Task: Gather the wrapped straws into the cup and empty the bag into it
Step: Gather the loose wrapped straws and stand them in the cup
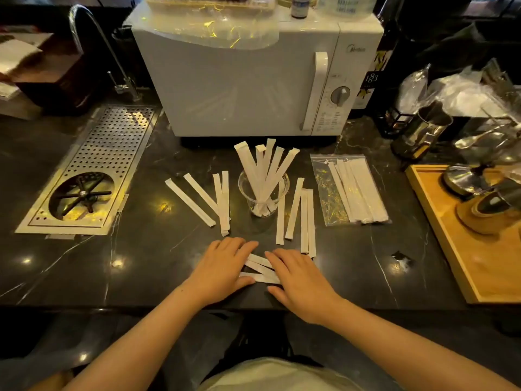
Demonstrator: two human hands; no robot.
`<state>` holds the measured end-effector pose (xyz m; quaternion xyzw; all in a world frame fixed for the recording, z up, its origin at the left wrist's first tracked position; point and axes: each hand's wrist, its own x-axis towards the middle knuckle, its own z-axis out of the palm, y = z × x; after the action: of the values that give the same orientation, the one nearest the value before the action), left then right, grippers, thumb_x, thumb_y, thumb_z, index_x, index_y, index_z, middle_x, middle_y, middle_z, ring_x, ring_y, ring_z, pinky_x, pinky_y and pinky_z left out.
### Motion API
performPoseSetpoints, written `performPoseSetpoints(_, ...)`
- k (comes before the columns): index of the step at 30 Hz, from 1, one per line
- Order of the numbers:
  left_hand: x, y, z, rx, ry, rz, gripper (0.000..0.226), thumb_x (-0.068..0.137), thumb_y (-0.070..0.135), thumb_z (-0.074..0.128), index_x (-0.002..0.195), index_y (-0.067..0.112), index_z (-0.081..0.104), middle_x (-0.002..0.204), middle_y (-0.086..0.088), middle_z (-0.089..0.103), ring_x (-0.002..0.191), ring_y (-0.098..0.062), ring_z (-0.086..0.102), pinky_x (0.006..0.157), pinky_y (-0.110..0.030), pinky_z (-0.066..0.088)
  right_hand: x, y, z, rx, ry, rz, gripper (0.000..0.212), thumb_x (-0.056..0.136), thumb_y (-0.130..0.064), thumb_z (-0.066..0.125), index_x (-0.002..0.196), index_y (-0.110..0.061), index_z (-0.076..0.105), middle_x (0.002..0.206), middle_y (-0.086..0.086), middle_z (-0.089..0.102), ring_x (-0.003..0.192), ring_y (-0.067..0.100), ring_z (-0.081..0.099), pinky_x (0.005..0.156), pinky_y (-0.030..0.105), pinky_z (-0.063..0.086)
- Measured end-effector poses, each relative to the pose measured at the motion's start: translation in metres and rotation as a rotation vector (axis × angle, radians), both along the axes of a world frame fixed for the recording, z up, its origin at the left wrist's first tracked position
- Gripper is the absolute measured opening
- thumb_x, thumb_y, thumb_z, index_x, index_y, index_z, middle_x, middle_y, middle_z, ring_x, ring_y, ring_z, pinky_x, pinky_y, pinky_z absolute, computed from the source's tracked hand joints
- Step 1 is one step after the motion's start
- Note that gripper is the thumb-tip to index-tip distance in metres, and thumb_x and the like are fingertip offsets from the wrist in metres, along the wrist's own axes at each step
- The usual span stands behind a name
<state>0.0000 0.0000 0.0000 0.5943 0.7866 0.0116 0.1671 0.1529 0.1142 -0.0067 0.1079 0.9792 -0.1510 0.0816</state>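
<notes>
Low in the centre of the frame, both hands lie flat and spread on the dark marbled surface (135, 266), the left hand (222, 266) and right hand (298, 277) pressing on a few wrapped straws (260, 268) between them, fingers extended rather than closed around anything. Just above, more loose straws (210, 200) fan out left of a clear cup (263, 193), and another group (301, 215) lies to its right. The cup stands mid-frame holding several upright straws (267, 167) (their tops splay outward). Right of it lies the clear bag (351, 190), flat, with straws inside. Behind, at upper centre, sits a white microwave (239, 80).
</notes>
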Motion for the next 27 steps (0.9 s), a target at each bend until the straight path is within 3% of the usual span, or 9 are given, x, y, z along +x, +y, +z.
performPoseSetpoints(5, -0.005, 0.002, -0.001, -0.032, 0.009, -0.028, 0.057, 0.084, 0.042, 0.049, 0.132, 0.021, 0.029, 0.139, -0.002, 0.037, 0.128, -0.02, 0.031, 0.106, -0.034, 0.024, 0.003, 0.002, -0.004, 0.021, 0.036, 0.008, 0.055, 0.091, -0.033, 0.04, 0.138, -0.01, 0.022, 0.139, 0.011, 0.037, 0.122, 0.029, 0.038, 0.1, 0.039, 0.032)
performPoseSetpoints(8, -0.007, 0.004, -0.001, -0.049, 0.047, -0.084, 0.045, 0.087, 0.039, 0.046, 0.126, 0.019, 0.037, 0.134, -0.004, 0.041, 0.122, -0.022, 0.036, 0.102, -0.035, 0.029, 0.002, 0.003, -0.003, 0.044, 0.055, -0.02, 0.047, 0.09, -0.026, 0.047, 0.131, -0.005, 0.036, 0.128, 0.015, 0.05, 0.111, 0.032, 0.048, 0.091, 0.041, 0.039)
performPoseSetpoints(11, -0.007, 0.005, -0.002, -0.059, 0.083, -0.099, 0.036, 0.088, 0.035, 0.043, 0.119, 0.017, 0.042, 0.126, -0.006, 0.046, 0.114, -0.024, 0.042, 0.095, -0.035, 0.034, 0.0, 0.002, 0.003, 0.141, 0.133, 0.001, 0.034, 0.068, -0.022, 0.075, 0.096, -0.009, 0.062, 0.086, 0.007, 0.067, 0.073, 0.023, 0.062, 0.06, 0.03, 0.051)
performPoseSetpoints(14, -0.004, 0.007, -0.002, -0.061, 0.087, -0.093, 0.031, 0.09, 0.032, 0.041, 0.116, 0.016, 0.044, 0.121, -0.007, 0.049, 0.107, -0.024, 0.045, 0.087, -0.035, 0.037, -0.003, 0.001, 0.005, 0.228, 0.126, 0.0, 0.036, 0.046, -0.017, 0.086, 0.074, -0.015, 0.064, 0.064, -0.001, 0.063, 0.054, 0.015, 0.058, 0.043, 0.024, 0.046)
performPoseSetpoints(23, 0.001, 0.009, -0.003, -0.051, 0.146, -0.111, 0.027, 0.093, 0.026, 0.034, 0.111, 0.01, 0.046, 0.116, -0.011, 0.053, 0.101, -0.026, 0.048, 0.082, -0.037, 0.042, -0.005, 0.003, 0.003, 0.294, 0.051, 0.014, 0.034, 0.041, -0.021, 0.086, 0.064, -0.02, 0.061, 0.058, -0.004, 0.06, 0.051, 0.012, 0.055, 0.041, 0.02, 0.039)
performPoseSetpoints(25, 0.002, 0.009, -0.004, -0.054, 0.169, -0.11, 0.026, 0.094, 0.024, 0.032, 0.111, 0.009, 0.045, 0.115, -0.013, 0.053, 0.101, -0.029, 0.048, 0.08, -0.039, 0.041, -0.004, 0.003, 0.005, 0.272, 0.046, -0.004, 0.031, 0.047, -0.017, 0.084, 0.067, -0.018, 0.06, 0.06, -0.002, 0.062, 0.053, 0.014, 0.056, 0.042, 0.021, 0.04)
performPoseSetpoints(27, 0.006, 0.007, -0.002, -0.05, 0.155, -0.115, 0.023, 0.092, 0.019, 0.035, 0.109, 0.008, 0.046, 0.111, -0.014, 0.055, 0.098, -0.03, 0.05, 0.078, -0.039, 0.042, -0.004, 0.004, 0.005, 0.196, 0.021, 0.002, 0.02, 0.065, -0.008, 0.073, 0.08, -0.01, 0.059, 0.074, 0.008, 0.065, 0.065, 0.022, 0.058, 0.052, 0.028, 0.045)
